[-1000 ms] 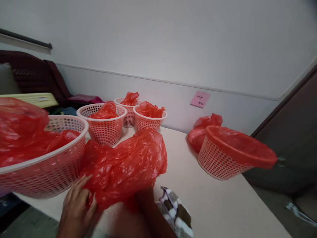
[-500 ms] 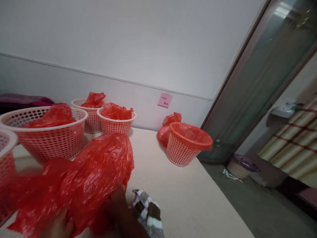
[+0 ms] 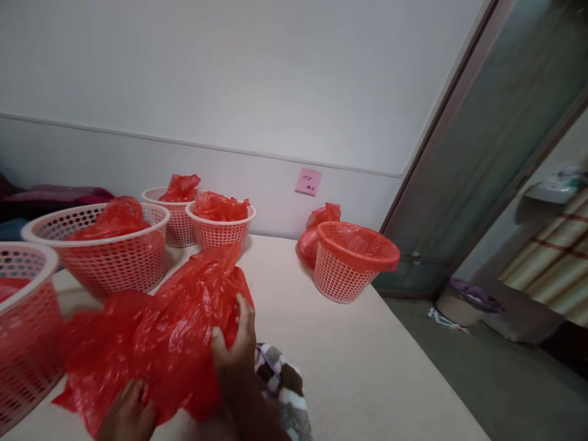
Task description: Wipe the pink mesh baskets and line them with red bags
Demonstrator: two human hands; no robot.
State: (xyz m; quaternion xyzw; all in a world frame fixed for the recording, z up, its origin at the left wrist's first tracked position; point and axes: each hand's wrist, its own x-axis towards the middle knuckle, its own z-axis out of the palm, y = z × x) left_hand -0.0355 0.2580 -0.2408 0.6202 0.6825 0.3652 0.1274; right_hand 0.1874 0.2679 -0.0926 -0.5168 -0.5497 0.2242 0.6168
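Note:
A crumpled red plastic bag (image 3: 174, 331) spreads over the front left of the table, shiny and partly puffed up. Low in the view, my left hand (image 3: 131, 411) is closed on the bag's near edge, with a bit of red film showing between the fingers. My right hand (image 3: 236, 340) rests against the bag's right side, thumb and fingers spread apart. Just right of that wrist lies a cloth (image 3: 285, 389) patterned in grey, white and brown. What the bag contains, if anything, is hidden.
White-rimmed mesh baskets (image 3: 98, 260) holding red bags stand at the left and back. A basket lined in red (image 3: 342, 272) stands right, with a red bag (image 3: 310, 242) behind it. A pink note (image 3: 309, 181) is on the wall. The table (image 3: 367, 361) ends at right; a bin (image 3: 463, 306) stands on the floor.
My right hand has come up from the bag's lower right to its side, and its fingers have spread. The view has shifted slightly left, showing more of the nearest basket.

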